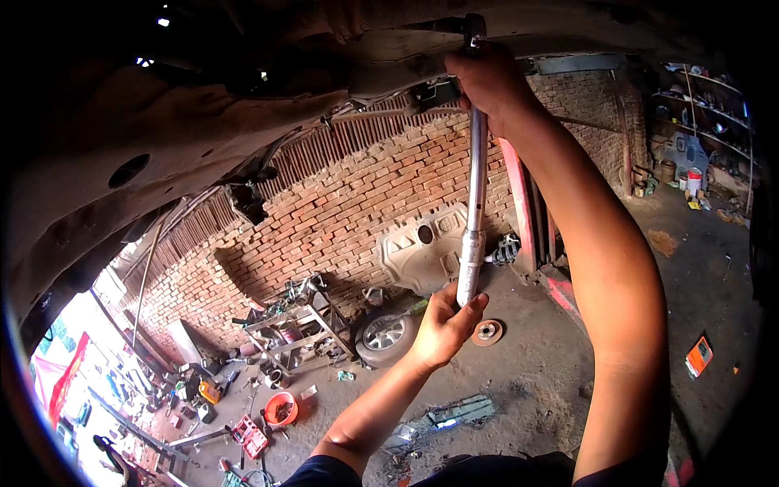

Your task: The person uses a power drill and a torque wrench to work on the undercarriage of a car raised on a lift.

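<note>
A long silver ratchet wrench stands nearly upright, its head against the dirty underside of a raised car at the top of the view. My right hand grips the wrench near its head, just under the car's underbody. My left hand is closed around the lower end of the handle. Both forearms come up from the lower edge of the picture.
A red brick wall runs behind. On the concrete floor lie a wheel, a grey underbody shield, a brake disc, a metal cart, an orange bowl, a red tool case and scattered tools. Shelves stand at right.
</note>
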Demonstrator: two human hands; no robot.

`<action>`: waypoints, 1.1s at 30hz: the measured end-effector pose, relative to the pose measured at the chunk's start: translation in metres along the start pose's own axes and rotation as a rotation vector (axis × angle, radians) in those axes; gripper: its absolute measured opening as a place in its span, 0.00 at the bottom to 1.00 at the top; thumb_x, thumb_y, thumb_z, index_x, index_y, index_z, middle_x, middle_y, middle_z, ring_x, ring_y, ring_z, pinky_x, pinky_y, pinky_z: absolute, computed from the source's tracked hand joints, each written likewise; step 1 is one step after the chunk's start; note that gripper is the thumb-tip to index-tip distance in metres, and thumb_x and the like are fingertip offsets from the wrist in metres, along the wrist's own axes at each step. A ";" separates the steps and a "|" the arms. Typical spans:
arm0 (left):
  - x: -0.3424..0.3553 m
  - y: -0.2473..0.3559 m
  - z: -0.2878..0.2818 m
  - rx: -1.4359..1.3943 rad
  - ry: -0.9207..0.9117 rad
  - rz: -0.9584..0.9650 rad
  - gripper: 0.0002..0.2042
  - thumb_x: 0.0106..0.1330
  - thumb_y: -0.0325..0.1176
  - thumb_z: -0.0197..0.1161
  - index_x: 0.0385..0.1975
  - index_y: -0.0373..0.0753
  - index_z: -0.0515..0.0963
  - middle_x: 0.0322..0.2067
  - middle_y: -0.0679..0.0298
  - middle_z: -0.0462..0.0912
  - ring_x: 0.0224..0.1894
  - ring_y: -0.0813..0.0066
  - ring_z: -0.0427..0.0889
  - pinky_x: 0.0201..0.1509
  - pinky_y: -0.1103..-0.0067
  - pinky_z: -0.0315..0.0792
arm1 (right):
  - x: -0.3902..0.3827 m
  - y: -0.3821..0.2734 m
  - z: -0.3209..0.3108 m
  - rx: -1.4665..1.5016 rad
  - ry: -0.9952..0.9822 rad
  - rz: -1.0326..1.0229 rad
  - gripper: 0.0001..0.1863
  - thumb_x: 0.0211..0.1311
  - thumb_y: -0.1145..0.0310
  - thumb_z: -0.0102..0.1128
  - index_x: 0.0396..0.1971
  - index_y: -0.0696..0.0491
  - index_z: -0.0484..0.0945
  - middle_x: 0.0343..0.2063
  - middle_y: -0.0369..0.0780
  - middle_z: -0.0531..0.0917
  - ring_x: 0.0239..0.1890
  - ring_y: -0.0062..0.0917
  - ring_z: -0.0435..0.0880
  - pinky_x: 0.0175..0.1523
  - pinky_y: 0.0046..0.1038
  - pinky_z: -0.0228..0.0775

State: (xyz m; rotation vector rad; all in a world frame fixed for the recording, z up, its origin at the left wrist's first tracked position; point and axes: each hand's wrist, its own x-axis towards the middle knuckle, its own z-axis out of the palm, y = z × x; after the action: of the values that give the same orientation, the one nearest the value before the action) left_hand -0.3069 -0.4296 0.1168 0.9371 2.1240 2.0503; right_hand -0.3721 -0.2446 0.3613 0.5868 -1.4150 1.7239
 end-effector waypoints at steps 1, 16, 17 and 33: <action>-0.004 0.001 0.002 -0.032 -0.007 -0.035 0.12 0.74 0.39 0.61 0.33 0.39 0.71 0.22 0.76 0.69 0.21 0.90 0.62 0.23 0.84 0.57 | 0.000 0.000 0.000 0.010 -0.011 0.002 0.10 0.59 0.70 0.62 0.22 0.54 0.72 0.15 0.34 0.71 0.15 0.21 0.69 0.20 0.28 0.64; -0.012 0.016 0.006 0.180 -0.056 0.076 0.14 0.73 0.41 0.62 0.37 0.36 0.72 0.22 0.72 0.73 0.23 0.86 0.67 0.25 0.82 0.63 | -0.011 -0.018 0.001 0.066 -0.026 0.076 0.08 0.56 0.71 0.61 0.23 0.54 0.72 0.16 0.35 0.71 0.17 0.22 0.70 0.21 0.29 0.65; -0.002 0.012 0.001 0.279 -0.057 0.080 0.14 0.73 0.42 0.62 0.36 0.36 0.72 0.22 0.71 0.75 0.24 0.85 0.69 0.27 0.81 0.65 | -0.016 -0.020 -0.001 0.069 -0.037 0.067 0.08 0.57 0.70 0.61 0.24 0.54 0.72 0.16 0.35 0.71 0.17 0.22 0.70 0.21 0.29 0.65; 0.159 -0.012 -0.079 1.108 0.183 0.256 0.18 0.68 0.48 0.62 0.41 0.36 0.75 0.34 0.45 0.83 0.37 0.39 0.82 0.41 0.53 0.75 | 0.029 0.051 -0.001 -0.359 0.468 -0.629 0.13 0.57 0.63 0.59 0.22 0.57 0.72 0.13 0.45 0.75 0.17 0.40 0.76 0.27 0.40 0.68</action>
State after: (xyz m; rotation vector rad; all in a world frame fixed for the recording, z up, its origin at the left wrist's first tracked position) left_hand -0.4751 -0.4286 0.1739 1.1244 3.4250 0.8678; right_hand -0.4299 -0.2368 0.3543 0.3433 -1.0196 0.9902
